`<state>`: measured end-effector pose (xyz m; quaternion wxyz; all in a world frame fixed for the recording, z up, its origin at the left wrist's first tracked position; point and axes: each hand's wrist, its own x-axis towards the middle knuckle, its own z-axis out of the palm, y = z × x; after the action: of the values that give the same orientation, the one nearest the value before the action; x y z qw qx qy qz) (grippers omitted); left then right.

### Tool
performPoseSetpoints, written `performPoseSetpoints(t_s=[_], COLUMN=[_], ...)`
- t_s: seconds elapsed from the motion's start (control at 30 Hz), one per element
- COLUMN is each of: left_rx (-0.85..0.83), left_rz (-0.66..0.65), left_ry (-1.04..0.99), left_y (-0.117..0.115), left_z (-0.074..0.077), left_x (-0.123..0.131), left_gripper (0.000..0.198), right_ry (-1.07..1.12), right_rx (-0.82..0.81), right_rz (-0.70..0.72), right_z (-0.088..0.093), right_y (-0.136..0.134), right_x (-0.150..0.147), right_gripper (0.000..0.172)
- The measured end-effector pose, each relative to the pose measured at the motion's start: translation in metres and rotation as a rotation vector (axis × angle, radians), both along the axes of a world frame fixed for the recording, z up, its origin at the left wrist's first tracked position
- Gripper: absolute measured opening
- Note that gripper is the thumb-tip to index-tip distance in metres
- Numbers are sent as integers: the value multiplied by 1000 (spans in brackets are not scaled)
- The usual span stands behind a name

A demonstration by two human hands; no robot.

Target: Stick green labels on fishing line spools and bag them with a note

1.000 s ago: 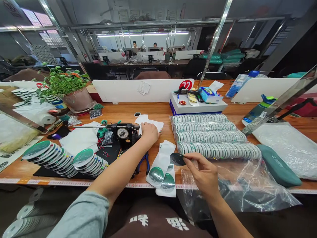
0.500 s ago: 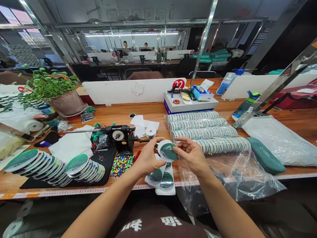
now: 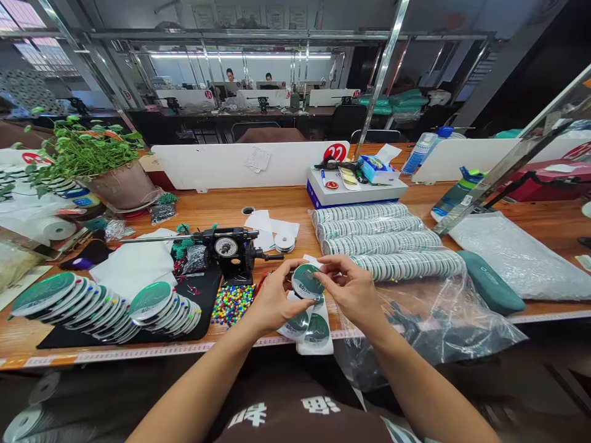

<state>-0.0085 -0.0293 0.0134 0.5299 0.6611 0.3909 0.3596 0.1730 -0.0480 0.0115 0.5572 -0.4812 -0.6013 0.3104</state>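
Observation:
A white spool with a round green label (image 3: 306, 282) is held up over the front edge of the bench. My left hand (image 3: 276, 298) is closed around its left side, thumb below and fingers above. My right hand (image 3: 346, 284) is closed at the right edge, its thumb on the green label and its fingers partly hidden behind. A small white piece shows behind the right fingertips; I cannot tell what it is. Below the hands, a strip of round green stickers (image 3: 318, 332) hangs over the bench edge.
Stacked labelled spools (image 3: 150, 304) lie on a black mat at left, beside colourful beads (image 3: 232, 303) and a black winding machine (image 3: 231, 249). Rows of bagged spools (image 3: 392, 264), a clear plastic bag (image 3: 429, 326) and a green case (image 3: 490, 283) lie right. A boxed tissue pack stands behind.
The green label now covers the spool's face more evenly, where white showed at its upper left before. My right fingers have moved slightly left, and the white piece has appeared behind them.

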Motion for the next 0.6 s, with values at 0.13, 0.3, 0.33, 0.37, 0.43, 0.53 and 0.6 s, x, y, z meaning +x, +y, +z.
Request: performPoseSetpoints(t_s=[0.13,0.3,0.33,0.37,0.43,0.53,0.6], left_rx=[-64,-63,-52,-41,-33,-38,-24], left_rz=[-20,-28,-28,-27,-30,-46,-46], left_ry=[-55,-64,-59,-51,-40,-51,-61], left_y=[-1,1,1,1,1,0,-2], left_z=[1,0,0,1,3,4,4], left_x=[-3,-9,-9,-10,-12,-15,-18], left_gripper=[67,66,66,66,69,62,51], right_ry=[-21,-51,-64,-78,-111,-153,-230], right_rx=[17,53,63,76,110,176,251], right_rz=[15,6,1,-5,-12,0,-6], right_z=[1,0,0,0,-1,0,1], right_y=[-1,-1,0,0,-1,-2,-2], right_x=[-3,-7,-7,-8,-10,-12,-13], right_gripper=[23,19,18,17,15,13,14])
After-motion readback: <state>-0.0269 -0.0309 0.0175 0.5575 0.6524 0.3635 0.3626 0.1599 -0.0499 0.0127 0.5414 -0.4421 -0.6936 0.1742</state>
